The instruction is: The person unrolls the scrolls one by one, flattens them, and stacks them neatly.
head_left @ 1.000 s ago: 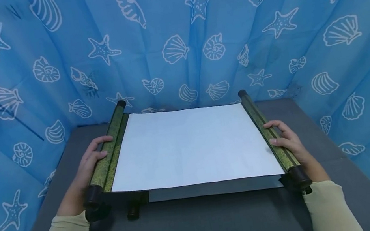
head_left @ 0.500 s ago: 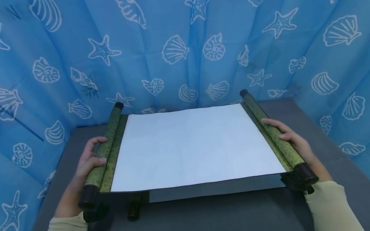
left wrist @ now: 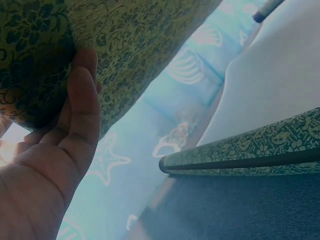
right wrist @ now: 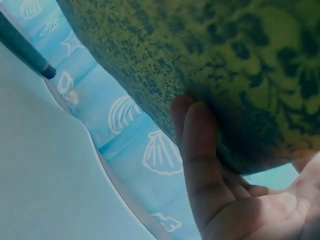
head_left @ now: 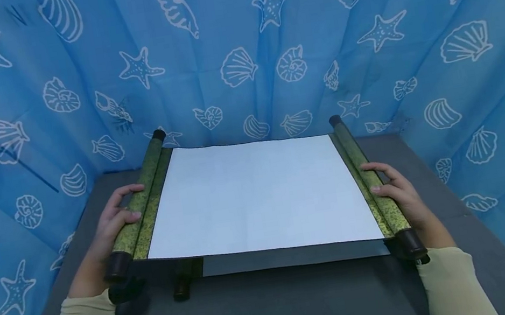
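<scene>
An opened scroll with a blank white sheet (head_left: 258, 195) is held up over the table, its two rods wrapped in green-gold floral brocade with dark end knobs. My left hand (head_left: 115, 221) grips the left rod (head_left: 140, 196), thumb on top. On the other side my right hand (head_left: 396, 187) holds the right rod (head_left: 370, 178) the same way. Beneath lies a second scroll, mostly hidden; its knob (head_left: 181, 289) and a strip of sheet (head_left: 296, 255) show in the head view. The left wrist view shows its brocade rod (left wrist: 240, 152) on the table.
A grey cloth covers the table (head_left: 266, 313). Behind and at both sides hangs a blue curtain (head_left: 233, 29) printed with white shells and starfish, close to the table's far edge.
My left hand has shifted left with its rod, and the right rod has turned outward, showing more brocade border. The held scroll's far edge has risen. The lower scroll has stayed put.
</scene>
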Motion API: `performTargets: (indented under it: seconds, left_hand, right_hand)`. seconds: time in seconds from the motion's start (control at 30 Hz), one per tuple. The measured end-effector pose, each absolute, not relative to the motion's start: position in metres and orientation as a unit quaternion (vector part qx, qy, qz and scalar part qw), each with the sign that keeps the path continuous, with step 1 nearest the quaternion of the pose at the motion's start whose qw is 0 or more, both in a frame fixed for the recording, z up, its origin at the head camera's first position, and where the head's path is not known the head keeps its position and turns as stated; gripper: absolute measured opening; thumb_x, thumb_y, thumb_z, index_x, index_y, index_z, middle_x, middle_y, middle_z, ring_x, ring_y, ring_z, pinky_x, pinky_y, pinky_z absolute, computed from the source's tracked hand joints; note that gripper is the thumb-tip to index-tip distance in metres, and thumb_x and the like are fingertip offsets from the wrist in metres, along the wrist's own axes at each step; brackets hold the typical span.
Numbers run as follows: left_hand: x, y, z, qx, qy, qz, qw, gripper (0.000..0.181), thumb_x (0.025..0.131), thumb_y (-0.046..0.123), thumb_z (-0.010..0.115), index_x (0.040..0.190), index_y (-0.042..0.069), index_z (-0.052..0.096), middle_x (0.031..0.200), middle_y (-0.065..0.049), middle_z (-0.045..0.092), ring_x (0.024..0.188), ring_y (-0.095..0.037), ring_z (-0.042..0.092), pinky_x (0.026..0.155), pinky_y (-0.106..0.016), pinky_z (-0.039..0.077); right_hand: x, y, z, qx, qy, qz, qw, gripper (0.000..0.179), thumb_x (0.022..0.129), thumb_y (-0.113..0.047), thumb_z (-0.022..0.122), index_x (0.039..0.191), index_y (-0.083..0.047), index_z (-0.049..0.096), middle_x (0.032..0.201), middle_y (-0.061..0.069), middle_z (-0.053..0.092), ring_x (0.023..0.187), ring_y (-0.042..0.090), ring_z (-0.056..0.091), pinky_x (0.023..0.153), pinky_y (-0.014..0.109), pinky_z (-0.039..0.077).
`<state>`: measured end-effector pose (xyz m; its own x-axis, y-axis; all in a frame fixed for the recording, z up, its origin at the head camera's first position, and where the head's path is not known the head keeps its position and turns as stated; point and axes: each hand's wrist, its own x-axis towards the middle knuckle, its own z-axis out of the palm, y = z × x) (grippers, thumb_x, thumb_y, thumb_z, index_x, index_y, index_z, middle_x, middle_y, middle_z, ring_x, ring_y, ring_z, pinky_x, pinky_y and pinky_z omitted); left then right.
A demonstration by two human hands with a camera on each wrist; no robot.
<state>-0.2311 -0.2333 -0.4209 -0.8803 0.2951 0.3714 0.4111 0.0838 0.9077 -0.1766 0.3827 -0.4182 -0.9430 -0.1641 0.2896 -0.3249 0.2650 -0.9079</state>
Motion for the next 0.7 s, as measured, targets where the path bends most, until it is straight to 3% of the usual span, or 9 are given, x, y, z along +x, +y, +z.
performTargets:
  seconds: [0.17, 0.4, 0.53, 0.7]
  left_hand:
    - [-0.2314, -0.2347, -0.4188, -0.253, -0.727, -0.636, 0.047, 0.053, 0.104, -0.002, 0.035, 0.152, 0.014, 0.052, 0.148, 0.016, 0.049, 0.142, -0.001, 0.037, 0.103, -0.021, 0.030]
    - [-0.2304, -0.2339, -0.4177, -0.251, -0.693, -0.675, 0.040, 0.054, 0.104, -0.002, 0.033, 0.150, 0.019, 0.053, 0.149, 0.011, 0.049, 0.129, -0.007, 0.047, 0.099, -0.022, 0.037]
    - [-0.2328, -0.2337, -0.4164, -0.262, -0.689, -0.674, 0.049, 0.057, 0.102, -0.004, 0.034, 0.148, 0.022, 0.055, 0.147, 0.014, 0.052, 0.132, -0.004, 0.046, 0.100, -0.022, 0.034]
    - [-0.2338, -0.2355, -0.4158, -0.269, -0.705, -0.653, 0.061, 0.059, 0.100, -0.007, 0.035, 0.148, 0.021, 0.056, 0.147, 0.017, 0.053, 0.138, -0.001, 0.042, 0.102, -0.021, 0.029]
  right_hand:
    - [-0.1778, 0.3829, -0.4178, 0.150, -0.796, 0.582, 0.077, 0.045, 0.108, -0.002, 0.042, 0.151, -0.010, 0.053, 0.149, -0.016, 0.046, 0.140, -0.005, 0.034, 0.096, 0.017, 0.036]
    - [-0.1795, 0.3886, -0.4204, 0.188, -0.764, 0.613, 0.071, 0.048, 0.111, -0.003, 0.029, 0.153, -0.016, 0.048, 0.150, -0.011, 0.042, 0.140, 0.000, 0.035, 0.101, 0.018, 0.029]
    - [-0.1808, 0.3910, -0.4206, 0.217, -0.759, 0.609, 0.075, 0.050, 0.112, -0.001, 0.025, 0.155, -0.009, 0.049, 0.151, -0.015, 0.049, 0.143, -0.005, 0.037, 0.105, 0.018, 0.029]
    - [-0.1790, 0.3879, -0.4184, 0.196, -0.768, 0.606, 0.071, 0.048, 0.110, 0.001, 0.038, 0.149, -0.017, 0.058, 0.147, -0.019, 0.053, 0.139, -0.007, 0.043, 0.097, 0.016, 0.039]
